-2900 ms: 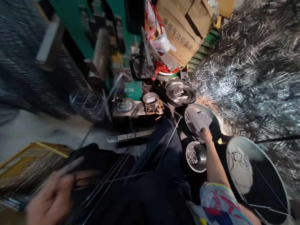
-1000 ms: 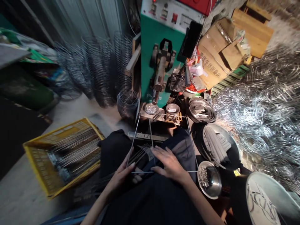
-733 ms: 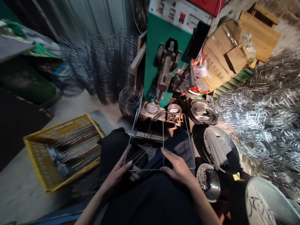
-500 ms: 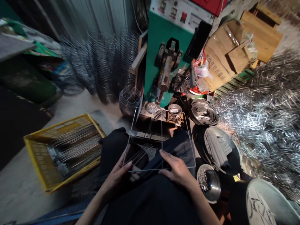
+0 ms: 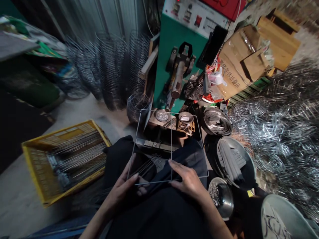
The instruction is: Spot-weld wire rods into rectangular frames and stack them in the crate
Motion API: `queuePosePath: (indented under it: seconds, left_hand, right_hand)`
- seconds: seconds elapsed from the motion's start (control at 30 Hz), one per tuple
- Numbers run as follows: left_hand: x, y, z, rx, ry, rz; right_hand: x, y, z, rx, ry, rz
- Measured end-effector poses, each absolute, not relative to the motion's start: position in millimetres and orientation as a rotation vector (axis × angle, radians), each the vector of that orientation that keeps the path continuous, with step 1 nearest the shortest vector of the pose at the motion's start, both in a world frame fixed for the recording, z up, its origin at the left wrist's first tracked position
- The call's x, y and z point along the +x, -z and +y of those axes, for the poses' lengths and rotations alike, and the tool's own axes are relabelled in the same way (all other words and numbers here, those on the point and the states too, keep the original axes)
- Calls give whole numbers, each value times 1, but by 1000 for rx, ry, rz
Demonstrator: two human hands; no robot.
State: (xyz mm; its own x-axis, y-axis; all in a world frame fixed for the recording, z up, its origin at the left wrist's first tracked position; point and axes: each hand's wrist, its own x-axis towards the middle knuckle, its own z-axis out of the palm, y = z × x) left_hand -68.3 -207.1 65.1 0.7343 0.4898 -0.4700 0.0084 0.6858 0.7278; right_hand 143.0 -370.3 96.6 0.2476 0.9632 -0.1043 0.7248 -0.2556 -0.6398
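Note:
A rectangular wire frame (image 5: 171, 142) with one wire down its middle is held above my lap, tilted away from me. My left hand (image 5: 129, 181) grips its near left corner, thumb on top and fingers curled beneath. My right hand (image 5: 185, 176) pinches it around the middle wire, close to the near edge. The far edge of the frame reaches the small work shelf of the green machine (image 5: 183, 31), below its rod-shaped electrode (image 5: 177, 81). Several loose wires (image 5: 149, 164) lie on my lap under the frame.
A yellow crate (image 5: 67, 159) of straight wires stands at left. Coiled wire stacks (image 5: 112, 73) line the back. To the right are a basin of flat strips (image 5: 230, 159), a metal bowl of small parts (image 5: 220, 197), a heap of bent wire (image 5: 274, 122) and a cardboard box (image 5: 241, 59).
The wire frame's far edge has shifted slightly up and to the left, and its left corner has dipped a little. Both hands keep their hold.

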Motion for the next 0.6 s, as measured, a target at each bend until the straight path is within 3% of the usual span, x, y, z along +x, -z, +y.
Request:
queuePosePath:
  seconds: [0.6]
  left_hand:
    - [-65, -69, -201, 734, -308, 724]
  right_hand:
    - [147, -105, -360, -2042, -656, -1529]
